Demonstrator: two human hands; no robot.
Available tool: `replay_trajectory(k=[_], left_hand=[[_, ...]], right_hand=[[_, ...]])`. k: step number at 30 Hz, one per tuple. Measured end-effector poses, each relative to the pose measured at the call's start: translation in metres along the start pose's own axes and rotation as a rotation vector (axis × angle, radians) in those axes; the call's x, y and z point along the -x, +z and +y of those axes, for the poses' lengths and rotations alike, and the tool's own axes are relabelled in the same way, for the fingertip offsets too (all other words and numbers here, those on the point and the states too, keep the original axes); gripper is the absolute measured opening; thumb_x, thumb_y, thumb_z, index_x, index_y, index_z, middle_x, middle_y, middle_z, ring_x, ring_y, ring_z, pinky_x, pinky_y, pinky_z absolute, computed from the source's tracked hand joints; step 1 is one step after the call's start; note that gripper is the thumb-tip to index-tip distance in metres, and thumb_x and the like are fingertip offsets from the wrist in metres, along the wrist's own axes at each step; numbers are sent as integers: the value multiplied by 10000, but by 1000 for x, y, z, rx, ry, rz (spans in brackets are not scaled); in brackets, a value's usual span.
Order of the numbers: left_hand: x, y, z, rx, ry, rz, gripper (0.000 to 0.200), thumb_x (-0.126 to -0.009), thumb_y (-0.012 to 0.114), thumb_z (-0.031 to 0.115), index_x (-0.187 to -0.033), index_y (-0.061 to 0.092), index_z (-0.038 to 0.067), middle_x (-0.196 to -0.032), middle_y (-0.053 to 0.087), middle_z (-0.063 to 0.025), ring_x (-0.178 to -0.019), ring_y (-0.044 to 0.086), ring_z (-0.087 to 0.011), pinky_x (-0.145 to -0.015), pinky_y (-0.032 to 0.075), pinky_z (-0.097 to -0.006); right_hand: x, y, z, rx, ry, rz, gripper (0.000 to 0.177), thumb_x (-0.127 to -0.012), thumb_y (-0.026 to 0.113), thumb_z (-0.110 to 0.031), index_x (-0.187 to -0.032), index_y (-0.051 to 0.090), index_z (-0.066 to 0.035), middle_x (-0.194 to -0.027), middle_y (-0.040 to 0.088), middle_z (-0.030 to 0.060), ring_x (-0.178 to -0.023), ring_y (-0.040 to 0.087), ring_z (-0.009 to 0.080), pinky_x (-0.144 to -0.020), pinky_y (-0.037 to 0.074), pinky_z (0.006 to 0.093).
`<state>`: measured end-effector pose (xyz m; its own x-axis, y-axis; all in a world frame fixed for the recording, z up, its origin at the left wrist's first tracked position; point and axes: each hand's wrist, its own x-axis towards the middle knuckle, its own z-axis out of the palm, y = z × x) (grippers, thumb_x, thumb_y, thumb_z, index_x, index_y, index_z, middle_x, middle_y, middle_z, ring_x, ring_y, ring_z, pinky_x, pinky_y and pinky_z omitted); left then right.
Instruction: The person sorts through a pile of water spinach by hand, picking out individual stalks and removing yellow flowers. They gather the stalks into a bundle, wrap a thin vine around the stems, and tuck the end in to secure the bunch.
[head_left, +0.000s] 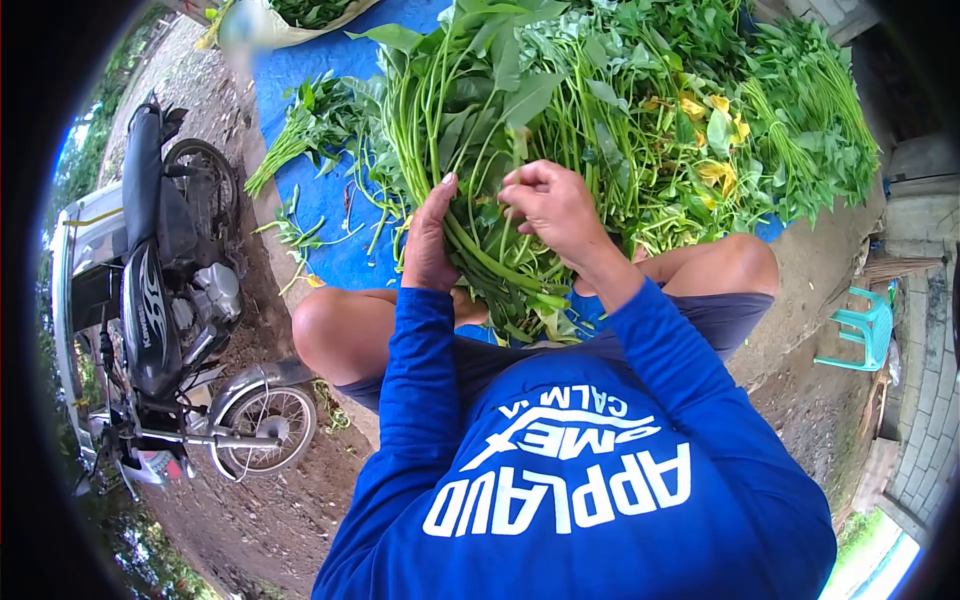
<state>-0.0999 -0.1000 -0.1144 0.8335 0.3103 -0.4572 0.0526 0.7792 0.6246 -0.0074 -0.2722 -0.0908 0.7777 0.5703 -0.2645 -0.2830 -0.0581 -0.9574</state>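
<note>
My left hand is wrapped round a bunch of leafy green stems, which look like water spinach. The stems arch up and away from me, and their cut ends point toward my lap. Just right of the bunch, my right hand has its fingers curled into a pinch. Whether a stem or leaf is between those fingertips I cannot make out. Below both hands, loose stems and leaves lie between my crossed legs.
A large heap of greens with yellow leaves covers the blue tarp. Tied-looking bundles lie at right, a smaller bundle at left. A motorcycle stands left; a teal plastic chair is at right.
</note>
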Motion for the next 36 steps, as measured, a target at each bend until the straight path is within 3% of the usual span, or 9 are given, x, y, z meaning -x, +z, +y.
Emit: replay_trajectory(k=[5,11,18,21,23,26,29,32,36], left_hand=[[-7,-7,-5,113,66,86,260,-1014,763,316,-1123,715,85,-1003,776,-94,-888,774,-263,-848,665,-454],[-16,-5,-8,265,188,129,205,-1032,742,274,-1109,733,84,-1017,792,-105,-917,788,-277,-846,678,-469],[-26,-17,28,300,261,95,302,-1042,722,313,-1221,730,70,-1211,786,-100,-1089,763,-294,-1010,628,-512],[-28,-19,38,248,261,118,290,-1043,717,307,-1204,738,66,-1195,792,-103,-1090,770,-299,-1000,636,-520],[-22,-15,34,212,251,103,273,-1049,709,296,-1190,738,64,-1178,797,-107,-1062,780,-300,-975,649,-518],[-12,14,24,143,271,94,225,-1049,720,272,-1144,740,69,-1138,798,-98,-995,786,-266,-904,668,-457],[-17,19,22,45,249,99,214,-1037,753,259,-1126,740,65,-1057,795,-74,-916,779,-222,-840,666,-405],[-8,45,23,3,151,11,225,-1041,739,262,-1124,737,53,-1049,796,-86,-890,784,-235,-816,670,-394],[-2,44,18,-17,97,37,223,-1044,728,261,-1105,711,47,-981,785,-102,-807,784,-244,-742,686,-412]], right_hand=[[43,-28,3,-683,48,-118,120,-1134,598,-171,-1225,642,-106,-1143,771,111,-1139,748,234,-895,632,349],[90,-42,21,-766,-62,31,119,-1148,567,-165,-1240,612,-105,-1131,759,115,-1100,753,235,-934,619,378],[79,-164,-52,-373,-240,396,162,-1116,608,-145,-1244,614,-46,-1038,773,146,-925,767,232,-844,630,341],[60,-287,-84,-49,-127,351,339,-1119,606,-237,-1369,618,-9,-1130,762,149,-982,773,230,-864,642,348],[47,-341,-95,497,208,710,471,-1069,678,-330,-1341,659,55,-1178,764,189,-1041,772,258,-919,628,388],[29,-315,-113,1445,502,753,491,-1004,743,-360,-1279,717,47,-1192,768,196,-1062,771,279,-947,611,416],[-40,-270,-27,1056,-136,336,403,-961,752,-344,-1241,773,-56,-1190,788,180,-1046,768,346,-954,592,450],[-68,-178,0,1319,178,-85,304,-943,713,-271,-1142,807,-62,-1177,787,197,-1072,760,375,-976,590,481],[-96,-135,52,1052,94,347,354,-917,664,-263,-1158,785,-33,-1161,762,276,-1090,725,487,-975,582,531]])
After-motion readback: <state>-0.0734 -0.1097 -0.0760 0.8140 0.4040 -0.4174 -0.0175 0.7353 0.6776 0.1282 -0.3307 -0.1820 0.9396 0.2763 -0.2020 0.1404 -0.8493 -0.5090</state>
